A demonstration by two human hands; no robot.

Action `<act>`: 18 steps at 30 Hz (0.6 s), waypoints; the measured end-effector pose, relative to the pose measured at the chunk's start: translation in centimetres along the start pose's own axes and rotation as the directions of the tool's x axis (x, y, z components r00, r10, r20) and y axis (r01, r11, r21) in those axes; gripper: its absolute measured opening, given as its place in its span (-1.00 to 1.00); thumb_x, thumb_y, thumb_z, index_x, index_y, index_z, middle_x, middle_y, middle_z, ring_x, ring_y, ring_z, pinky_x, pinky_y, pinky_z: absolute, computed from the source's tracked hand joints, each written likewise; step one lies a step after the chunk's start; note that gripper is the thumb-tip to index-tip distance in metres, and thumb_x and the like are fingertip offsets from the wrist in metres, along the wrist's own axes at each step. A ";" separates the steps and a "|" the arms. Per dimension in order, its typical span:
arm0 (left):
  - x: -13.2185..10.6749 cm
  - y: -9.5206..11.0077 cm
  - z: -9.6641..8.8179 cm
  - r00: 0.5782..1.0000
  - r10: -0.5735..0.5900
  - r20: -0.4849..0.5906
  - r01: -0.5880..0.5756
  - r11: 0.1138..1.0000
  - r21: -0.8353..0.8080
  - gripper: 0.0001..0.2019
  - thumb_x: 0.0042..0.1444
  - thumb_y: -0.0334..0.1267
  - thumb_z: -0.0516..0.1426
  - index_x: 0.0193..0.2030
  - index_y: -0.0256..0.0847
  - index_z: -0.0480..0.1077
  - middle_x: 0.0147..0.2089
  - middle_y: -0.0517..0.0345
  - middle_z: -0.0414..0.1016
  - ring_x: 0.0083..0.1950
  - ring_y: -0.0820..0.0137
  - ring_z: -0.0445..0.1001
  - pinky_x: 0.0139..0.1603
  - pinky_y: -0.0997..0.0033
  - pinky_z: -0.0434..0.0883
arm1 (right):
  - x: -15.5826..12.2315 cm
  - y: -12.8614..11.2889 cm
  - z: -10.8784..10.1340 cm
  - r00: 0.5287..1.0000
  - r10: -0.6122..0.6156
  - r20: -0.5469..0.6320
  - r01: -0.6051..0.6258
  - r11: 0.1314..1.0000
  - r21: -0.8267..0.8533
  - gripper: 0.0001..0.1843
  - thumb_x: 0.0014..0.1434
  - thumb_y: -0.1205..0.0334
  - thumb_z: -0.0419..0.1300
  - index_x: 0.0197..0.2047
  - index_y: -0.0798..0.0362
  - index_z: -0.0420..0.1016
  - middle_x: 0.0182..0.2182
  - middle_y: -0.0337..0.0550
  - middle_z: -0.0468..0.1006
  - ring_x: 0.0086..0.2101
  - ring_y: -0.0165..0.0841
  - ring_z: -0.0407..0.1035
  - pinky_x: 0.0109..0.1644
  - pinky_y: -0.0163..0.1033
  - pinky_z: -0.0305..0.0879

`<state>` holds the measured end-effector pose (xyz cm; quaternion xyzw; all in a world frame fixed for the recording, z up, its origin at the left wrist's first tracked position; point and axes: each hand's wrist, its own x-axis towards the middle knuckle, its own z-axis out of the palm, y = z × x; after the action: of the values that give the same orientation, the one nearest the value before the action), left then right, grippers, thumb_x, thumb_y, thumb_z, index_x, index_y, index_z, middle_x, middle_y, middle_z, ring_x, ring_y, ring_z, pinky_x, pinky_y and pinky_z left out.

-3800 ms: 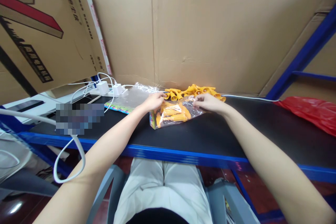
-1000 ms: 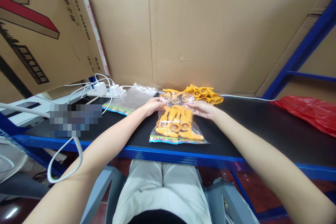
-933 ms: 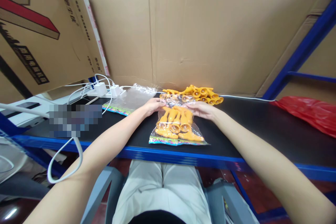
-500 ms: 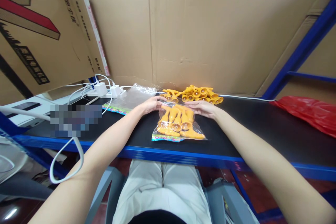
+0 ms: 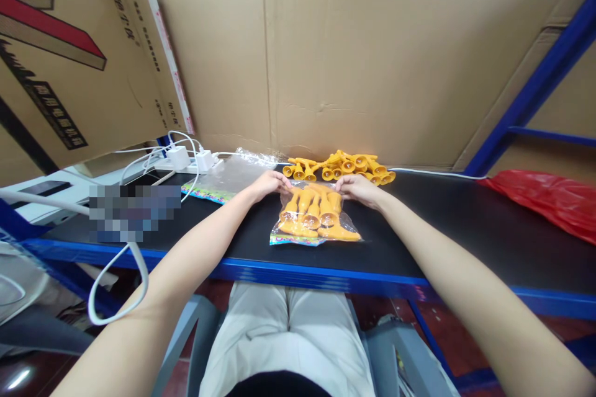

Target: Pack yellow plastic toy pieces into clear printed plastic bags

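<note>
A clear plastic bag (image 5: 351, 223) with several yellow horn-shaped plastic pieces (image 5: 313, 214) inside lies on the black tabletop in front of me. Its colourful printed strip faces the table's front edge. At the bag's far left corner, my left hand (image 5: 270, 185) pinches the plastic. My right hand (image 5: 361, 189) grips the far right corner with thumb and fingers together. Just beyond my hands is a pile of loose yellow pieces (image 5: 356, 167), with flared, bell-like ends.
Flat clear bags (image 5: 237, 173) with a printed edge lie to the left, beside a white power strip (image 5: 186, 160) and cables. A red plastic bag (image 5: 549, 198) rests at right. Tall cardboard (image 5: 372, 62) stands behind, and a blue metal edge (image 5: 326, 273) runs along the front.
My right fingers have closed from stretched out to a pinch at the bag's far right corner. The bag has shifted slightly away from me.
</note>
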<state>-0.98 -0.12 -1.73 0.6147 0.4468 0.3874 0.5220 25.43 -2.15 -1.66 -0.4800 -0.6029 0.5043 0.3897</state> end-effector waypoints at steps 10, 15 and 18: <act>-0.2 -0.1 -0.2 0.892 0.438 0.115 -0.383 0.594 0.707 -0.72 -0.30 -0.58 -0.11 -0.63 -0.29 0.38 -0.52 0.17 0.45 -0.41 0.45 0.42 -0.31 0.49 0.33 | -1.0 -1.7 0.3 0.973 -0.212 0.095 0.230 0.830 -0.509 -0.82 -0.18 0.49 -0.08 -0.57 0.11 0.29 -0.59 -0.27 0.34 -0.51 -0.48 0.24 -0.34 -0.33 0.21; -0.6 0.0 0.1 0.821 0.538 0.189 -0.443 0.393 0.806 -0.75 -0.24 -0.58 -0.08 -0.60 -0.27 0.37 -0.46 0.14 0.43 -0.36 0.42 0.39 -0.29 0.46 0.31 | -1.4 -2.3 0.4 0.969 -0.232 0.085 0.227 0.706 -0.671 -0.78 0.01 0.30 -0.06 -0.59 0.10 0.30 -0.57 -0.20 0.38 -0.50 -0.42 0.25 -0.36 -0.28 0.17; -0.8 0.1 0.3 0.788 0.570 0.231 -0.475 0.326 0.817 -0.75 -0.22 -0.58 -0.08 -0.56 -0.26 0.36 -0.41 0.12 0.42 -0.33 0.40 0.37 -0.29 0.46 0.30 | -1.6 -2.5 0.9 0.968 -0.249 0.035 0.181 0.591 -0.786 -0.57 0.10 0.02 -0.04 -0.68 0.08 0.19 -0.69 -0.23 0.25 -0.59 -0.44 0.15 -0.46 -0.28 0.09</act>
<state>-0.89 -1.00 -1.68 0.8765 0.3783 0.2969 -0.0195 24.49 -3.95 0.66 -0.5446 -0.7995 0.1208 0.2227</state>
